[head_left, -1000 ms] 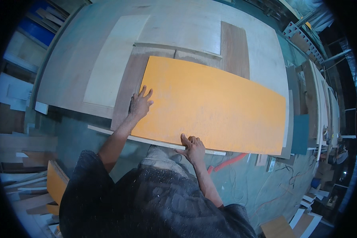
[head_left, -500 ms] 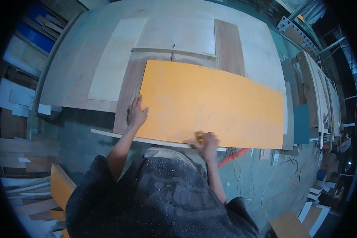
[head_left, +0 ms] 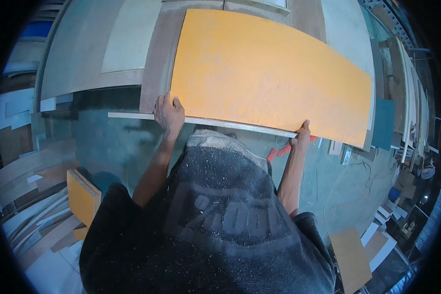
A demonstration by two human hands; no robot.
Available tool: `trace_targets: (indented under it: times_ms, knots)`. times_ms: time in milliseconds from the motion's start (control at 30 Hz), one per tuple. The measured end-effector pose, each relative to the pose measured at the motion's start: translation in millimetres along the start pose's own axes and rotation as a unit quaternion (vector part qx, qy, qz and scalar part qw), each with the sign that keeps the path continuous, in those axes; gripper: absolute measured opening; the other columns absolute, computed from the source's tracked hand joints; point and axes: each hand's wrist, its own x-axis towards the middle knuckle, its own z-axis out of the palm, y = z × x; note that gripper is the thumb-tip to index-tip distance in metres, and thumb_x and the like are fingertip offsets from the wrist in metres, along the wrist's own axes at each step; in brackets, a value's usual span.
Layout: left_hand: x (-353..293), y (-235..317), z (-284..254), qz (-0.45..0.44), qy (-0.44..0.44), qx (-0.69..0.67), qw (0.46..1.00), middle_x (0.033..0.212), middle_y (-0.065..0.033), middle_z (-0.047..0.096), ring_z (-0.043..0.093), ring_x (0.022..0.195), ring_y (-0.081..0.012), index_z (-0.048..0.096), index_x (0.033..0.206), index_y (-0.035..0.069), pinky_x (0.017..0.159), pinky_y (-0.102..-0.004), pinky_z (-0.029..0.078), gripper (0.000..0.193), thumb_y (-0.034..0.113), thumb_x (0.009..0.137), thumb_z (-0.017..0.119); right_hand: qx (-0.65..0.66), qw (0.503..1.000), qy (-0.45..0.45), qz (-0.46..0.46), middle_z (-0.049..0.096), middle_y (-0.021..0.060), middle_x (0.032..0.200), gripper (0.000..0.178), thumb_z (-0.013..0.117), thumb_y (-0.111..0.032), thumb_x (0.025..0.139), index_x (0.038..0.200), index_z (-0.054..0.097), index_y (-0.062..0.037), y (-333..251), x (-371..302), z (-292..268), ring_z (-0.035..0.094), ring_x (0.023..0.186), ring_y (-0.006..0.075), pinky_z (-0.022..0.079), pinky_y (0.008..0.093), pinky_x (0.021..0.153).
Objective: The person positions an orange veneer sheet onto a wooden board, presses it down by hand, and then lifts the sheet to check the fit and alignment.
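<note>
Two bare forearms rise out of a dark, sawdust-speckled shirt [head_left: 220, 220] toward the near edge of a big orange board [head_left: 274, 73]. The left hand [head_left: 168, 113] is clasped over that edge at the board's near left corner, fingers curled on top. The right hand [head_left: 303, 133] grips the same edge further right, thumb up against the rim, near the right corner. Just under the edge between the hands runs a thin pale strip [head_left: 206, 121], touching the board's underside as far as I can tell. An orange coiled hose [head_left: 279, 152] shows on the floor just below the right hand. The board lies flat on the desk [head_left: 83, 63], over a brown panel [head_left: 157, 73] and pale sheets [head_left: 127, 34] beyond. Smaller orange offcuts [head_left: 82, 196] lean at the left, low by the floor.
</note>
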Motion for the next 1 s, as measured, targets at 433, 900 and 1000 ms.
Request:
trace_targets:
  times_ms: [433, 900, 1000]
  knots:
    - [-3.6, -17.1, 4.3, 0.09, -0.007, -0.01, 0.996, 0.109, -0.0137, 0.066, 0.066, 0.102, -0.0336, 0.066, 0.13, 0.005, 0.091, -0.0493, 0.045, 0.042, 0.025, 0.094, 0.068, 0.045, 0.997, -0.008, -0.068, 0.056, 0.0172, 0.147, 0.051, 0.042, -0.033, 0.113, 0.15, 0.042, 0.0011, 9.9, 15.2, -7.8, 0.06, 0.128, 0.0323, 0.052, 0.0452, 0.106]
    - [-6.6, 0.6, 7.4, 0.002, 0.032, -0.027, 0.999, 0.1, -0.0129, 0.071, 0.069, 0.094, -0.033, 0.07, 0.1, 0.007, 0.086, -0.0482, 0.047, 0.021, 0.025, 0.092, 0.071, 0.043, 0.993, 0.037, -0.108, 0.063, 0.0185, 0.132, 0.043, 0.045, -0.026, 0.112, 0.137, 0.051, 0.0074, 21.7, 22.4, -29.8, 0.066, 0.116, 0.0345, 0.057, 0.0491, 0.097]
    - [-6.7, -1.9, 7.3, -0.01, 0.035, -0.058, 0.998, 0.099, -0.0128, 0.071, 0.069, 0.095, -0.033, 0.07, 0.097, 0.007, 0.086, -0.0486, 0.047, 0.016, 0.022, 0.091, 0.07, 0.05, 0.993, 0.057, -0.09, 0.063, 0.0173, 0.132, 0.043, 0.051, -0.021, 0.11, 0.138, 0.05, 0.0113, 17.1, 13.2, -22.1, 0.065, 0.114, 0.0302, 0.057, 0.0439, 0.094]
